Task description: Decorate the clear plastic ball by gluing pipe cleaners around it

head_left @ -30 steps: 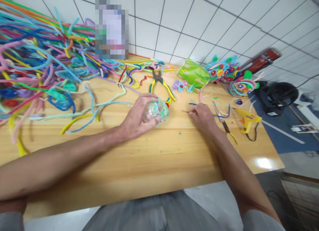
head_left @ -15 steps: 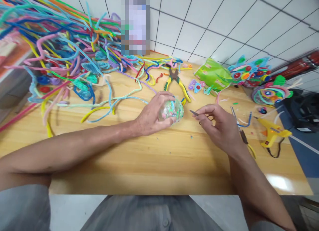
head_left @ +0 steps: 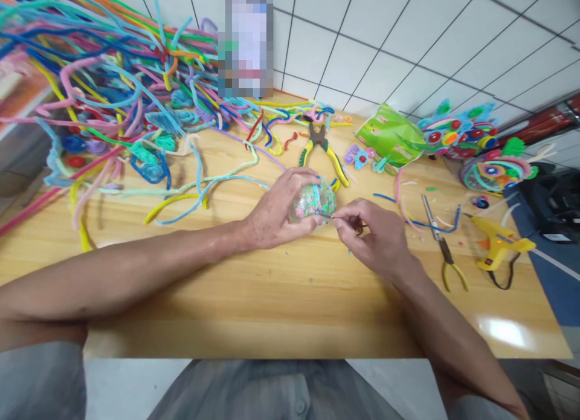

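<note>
Cupping the clear ball [head_left: 312, 197] from its left side, our left hand [head_left: 275, 211] is curved about half open, thumb along the near side and fingers over the far one. The ball sits between our two hands, just nearer us than the pliers [head_left: 318, 136]; whether it rests on the table [head_left: 235, 293] we cannot tell. Our right hand [head_left: 374, 234] is nearly closed, thumb and fingertips pinching a slim dark tool [head_left: 327, 216] whose tip is at the ball's lower right edge, though we cannot say if it touches. We judge the ball light and thin-walled, probably smooth and a little slippery, so a hard squeeze might dent it. A broad, gentle hold round the plain left side seems best, clear of the coloured bits, which look easy to knock loose.
</note>
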`<state>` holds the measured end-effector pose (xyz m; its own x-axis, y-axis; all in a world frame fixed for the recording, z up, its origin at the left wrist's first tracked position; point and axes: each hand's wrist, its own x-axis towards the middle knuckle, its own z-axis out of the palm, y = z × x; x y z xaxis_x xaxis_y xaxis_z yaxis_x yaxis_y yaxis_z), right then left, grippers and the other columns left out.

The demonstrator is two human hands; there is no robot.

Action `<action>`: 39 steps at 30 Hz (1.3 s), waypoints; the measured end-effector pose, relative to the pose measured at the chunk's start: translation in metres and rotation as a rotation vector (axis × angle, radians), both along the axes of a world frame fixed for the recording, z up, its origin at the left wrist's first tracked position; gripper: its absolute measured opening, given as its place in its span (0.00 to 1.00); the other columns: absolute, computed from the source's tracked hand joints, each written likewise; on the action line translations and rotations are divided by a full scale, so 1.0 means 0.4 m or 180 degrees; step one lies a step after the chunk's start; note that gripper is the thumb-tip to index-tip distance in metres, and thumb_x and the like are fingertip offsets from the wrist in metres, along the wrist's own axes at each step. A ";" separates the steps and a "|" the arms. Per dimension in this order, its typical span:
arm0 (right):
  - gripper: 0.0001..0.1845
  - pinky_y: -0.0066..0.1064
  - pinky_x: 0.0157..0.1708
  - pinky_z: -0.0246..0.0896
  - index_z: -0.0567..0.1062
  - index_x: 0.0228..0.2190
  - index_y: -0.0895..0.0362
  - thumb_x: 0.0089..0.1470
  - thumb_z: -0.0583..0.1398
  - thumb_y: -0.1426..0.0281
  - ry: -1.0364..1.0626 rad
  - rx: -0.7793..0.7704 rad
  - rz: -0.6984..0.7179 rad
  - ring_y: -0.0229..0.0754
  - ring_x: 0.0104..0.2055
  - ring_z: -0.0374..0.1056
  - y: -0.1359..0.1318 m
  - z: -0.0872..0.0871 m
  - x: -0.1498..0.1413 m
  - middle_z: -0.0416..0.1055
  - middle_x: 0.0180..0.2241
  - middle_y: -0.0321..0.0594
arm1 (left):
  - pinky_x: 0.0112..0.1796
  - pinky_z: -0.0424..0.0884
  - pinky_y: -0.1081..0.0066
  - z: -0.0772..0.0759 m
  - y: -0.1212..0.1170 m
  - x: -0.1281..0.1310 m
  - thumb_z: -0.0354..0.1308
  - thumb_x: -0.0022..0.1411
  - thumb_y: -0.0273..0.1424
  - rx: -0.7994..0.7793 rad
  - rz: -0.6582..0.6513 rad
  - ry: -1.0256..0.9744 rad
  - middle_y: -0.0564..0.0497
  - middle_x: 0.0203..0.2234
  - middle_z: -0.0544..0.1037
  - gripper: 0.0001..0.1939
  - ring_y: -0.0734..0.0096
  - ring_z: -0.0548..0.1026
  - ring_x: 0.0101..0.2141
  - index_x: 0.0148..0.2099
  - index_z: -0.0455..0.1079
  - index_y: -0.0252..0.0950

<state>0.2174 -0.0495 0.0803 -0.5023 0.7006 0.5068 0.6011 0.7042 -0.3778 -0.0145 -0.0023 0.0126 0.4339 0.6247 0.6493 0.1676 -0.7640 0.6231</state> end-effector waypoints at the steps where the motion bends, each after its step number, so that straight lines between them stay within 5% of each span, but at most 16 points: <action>1: 0.07 0.27 0.23 0.62 0.75 0.37 0.51 0.62 0.62 0.77 -0.0011 -0.0003 -0.0008 0.34 0.23 0.67 0.001 -0.001 0.000 0.74 0.26 0.30 | 0.62 0.73 0.45 0.000 -0.001 0.000 0.65 0.69 0.41 0.0001 0.0002 -0.0006 0.37 0.61 0.72 0.29 0.49 0.73 0.62 0.66 0.61 0.42; 39: 0.07 0.28 0.23 0.58 0.76 0.34 0.52 0.61 0.62 0.77 0.0342 -0.0014 -0.0078 0.33 0.21 0.62 0.009 -0.044 0.000 0.75 0.26 0.31 | 0.63 0.72 0.45 -0.004 -0.004 0.000 0.64 0.71 0.41 0.0045 0.0010 -0.0039 0.38 0.62 0.72 0.28 0.50 0.72 0.64 0.68 0.60 0.44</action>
